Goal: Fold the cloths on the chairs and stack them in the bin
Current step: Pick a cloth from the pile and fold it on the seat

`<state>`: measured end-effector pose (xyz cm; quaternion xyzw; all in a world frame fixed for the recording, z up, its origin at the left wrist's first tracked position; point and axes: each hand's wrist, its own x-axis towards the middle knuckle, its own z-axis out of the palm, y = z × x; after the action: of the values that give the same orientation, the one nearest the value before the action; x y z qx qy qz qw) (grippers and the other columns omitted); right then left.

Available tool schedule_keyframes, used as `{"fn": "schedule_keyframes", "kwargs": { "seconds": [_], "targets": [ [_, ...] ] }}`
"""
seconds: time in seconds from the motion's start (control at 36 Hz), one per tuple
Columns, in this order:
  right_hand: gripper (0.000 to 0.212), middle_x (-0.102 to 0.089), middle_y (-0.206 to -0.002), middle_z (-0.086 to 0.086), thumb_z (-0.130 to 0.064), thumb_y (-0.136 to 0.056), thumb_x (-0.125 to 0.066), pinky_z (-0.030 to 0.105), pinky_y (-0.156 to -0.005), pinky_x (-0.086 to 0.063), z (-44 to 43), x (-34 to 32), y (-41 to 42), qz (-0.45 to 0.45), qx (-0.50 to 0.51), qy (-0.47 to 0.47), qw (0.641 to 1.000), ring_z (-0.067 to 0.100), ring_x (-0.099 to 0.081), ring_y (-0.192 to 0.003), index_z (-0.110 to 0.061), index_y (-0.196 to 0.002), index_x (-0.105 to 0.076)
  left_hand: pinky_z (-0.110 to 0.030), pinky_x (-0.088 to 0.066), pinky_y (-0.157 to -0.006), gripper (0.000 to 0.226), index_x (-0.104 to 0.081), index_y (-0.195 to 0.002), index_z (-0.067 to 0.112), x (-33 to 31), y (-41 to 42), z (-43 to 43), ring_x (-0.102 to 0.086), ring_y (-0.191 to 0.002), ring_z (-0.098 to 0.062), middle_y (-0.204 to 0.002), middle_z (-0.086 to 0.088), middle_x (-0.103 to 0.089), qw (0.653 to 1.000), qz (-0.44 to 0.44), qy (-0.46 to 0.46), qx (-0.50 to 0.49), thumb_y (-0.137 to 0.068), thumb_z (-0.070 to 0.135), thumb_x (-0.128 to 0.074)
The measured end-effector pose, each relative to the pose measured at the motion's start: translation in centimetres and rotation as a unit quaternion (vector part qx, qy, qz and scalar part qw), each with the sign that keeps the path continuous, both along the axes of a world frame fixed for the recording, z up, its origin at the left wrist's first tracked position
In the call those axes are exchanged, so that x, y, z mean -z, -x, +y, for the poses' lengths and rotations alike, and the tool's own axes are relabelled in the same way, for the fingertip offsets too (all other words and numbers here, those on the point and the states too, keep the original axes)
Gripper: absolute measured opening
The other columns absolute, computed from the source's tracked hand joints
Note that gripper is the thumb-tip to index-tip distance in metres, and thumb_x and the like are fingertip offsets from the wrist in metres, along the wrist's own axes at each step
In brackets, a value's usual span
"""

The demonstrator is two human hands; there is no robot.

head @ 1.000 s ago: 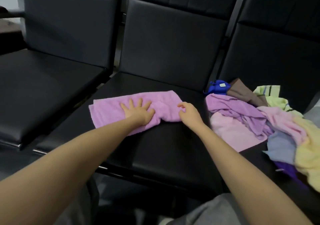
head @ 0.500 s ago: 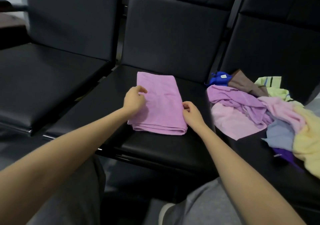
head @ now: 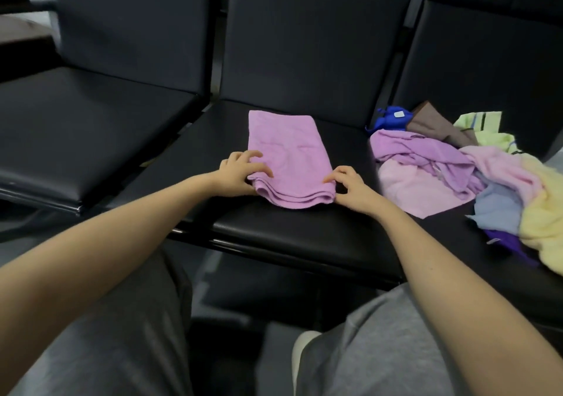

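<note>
A person seated before a row of black chairs takes hold of a folded lilac cloth (head: 289,161) with both hands. The cloth lies flat on the middle chair seat (head: 274,231), a long rectangle running away from the camera, its layered near edge facing the person.

The left hand (head: 237,173) is at the cloth's near left corner. Its fingers are curled over the top of the fabric and grip the edge. The right hand (head: 353,188) is at the near right corner, where bent fingertips pinch the stacked layers. The cloth's near end sits between the two hands, and the rest of it stretches beyond them toward the chair back.

On the right chair seat (head: 441,234), well apart from the folded piece, is a loose pile of cloths (head: 426,164). It holds lilac and pale pink ones at the front, a blue cloth (head: 388,119) and a brown cloth (head: 435,127) behind, and a yellow cloth (head: 542,219) at the far right edge of the view.

The left chair seat (head: 76,127) is black like the others. The person's grey trousers (head: 365,350) fill the bottom of the view.
</note>
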<state>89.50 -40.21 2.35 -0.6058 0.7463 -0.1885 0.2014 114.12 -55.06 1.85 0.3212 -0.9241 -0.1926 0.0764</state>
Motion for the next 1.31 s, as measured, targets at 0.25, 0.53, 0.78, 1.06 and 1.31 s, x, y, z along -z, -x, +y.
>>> {"fn": "schedule_keyframes", "kwargs": {
  "seconds": [0.25, 0.53, 0.78, 1.06, 1.31],
  "targets": [
    [0.027, -0.064, -0.122, 0.005, -0.01, -0.093, -0.056, 0.033, -0.108, -0.039, 0.8, -3.2, -1.1, -0.138, -0.031, -0.054, 0.988, 0.012, -0.057, -0.107, -0.013, -0.117, -0.066, -0.025, -0.048, -0.071, 0.011, -0.067, -0.091, 0.008, -2.7, -2.0, -0.2, -0.056, -0.066, -0.006, -0.078, -0.001, -0.064, 0.982, 0.077, -0.156, 0.072, -0.085, 0.0, -0.062],
    [0.009, -0.071, -0.077, -0.013, -0.027, -0.069, -0.072, 0.017, -0.074, -0.043, 1.4, -6.3, -1.5, -0.269, -0.111, -0.126, 0.948, 0.008, -0.058, -0.076, -0.027, -0.075, -0.079, -0.015, -0.046, -0.081, 0.022, -0.067, -0.093, 0.006, -5.7, -3.1, 0.2, -0.059, -0.084, -0.001, -0.088, 0.012, -0.067, 0.931, 0.044, -0.305, 0.196, -0.076, 0.019, -0.07],
    [0.015, -0.057, -0.09, 0.003, -0.031, -0.098, -0.05, 0.024, -0.059, -0.039, -2.9, -3.0, -2.3, -0.338, 0.208, 0.034, 0.917, 0.012, -0.05, -0.072, -0.018, -0.097, -0.057, -0.021, -0.046, -0.059, 0.024, -0.056, -0.114, 0.005, -2.4, 1.0, -4.1, -0.054, -0.067, -0.012, -0.081, -0.003, -0.056, 0.825, 0.308, -0.386, -0.274, -0.093, 0.016, -0.057],
    [0.033, -0.059, -0.108, 0.002, -0.004, -0.091, -0.056, 0.008, -0.058, -0.045, -3.4, -1.7, -2.8, -0.277, 0.211, 0.169, 0.922, 0.003, -0.055, -0.084, -0.009, -0.123, -0.053, -0.027, -0.043, -0.075, 0.043, -0.053, -0.122, 0.006, -1.7, 3.2, -3.1, -0.055, -0.096, -0.018, -0.107, -0.004, -0.058, 0.923, 0.235, -0.134, -0.274, -0.082, 0.016, -0.064],
    [0.028, -0.056, -0.119, 0.008, -0.014, -0.092, -0.046, 0.034, -0.082, -0.044, -5.8, -1.5, -4.5, -0.16, 0.307, 0.075, 0.935, 0.018, -0.051, -0.091, -0.01, -0.119, -0.05, -0.041, -0.038, -0.092, 0.042, -0.037, -0.129, 0.001, -1.6, 3.8, -1.5, -0.043, -0.121, -0.037, -0.133, -0.021, -0.043, 0.929, 0.116, -0.061, -0.346, -0.093, 0.02, -0.047]
  ]
}}
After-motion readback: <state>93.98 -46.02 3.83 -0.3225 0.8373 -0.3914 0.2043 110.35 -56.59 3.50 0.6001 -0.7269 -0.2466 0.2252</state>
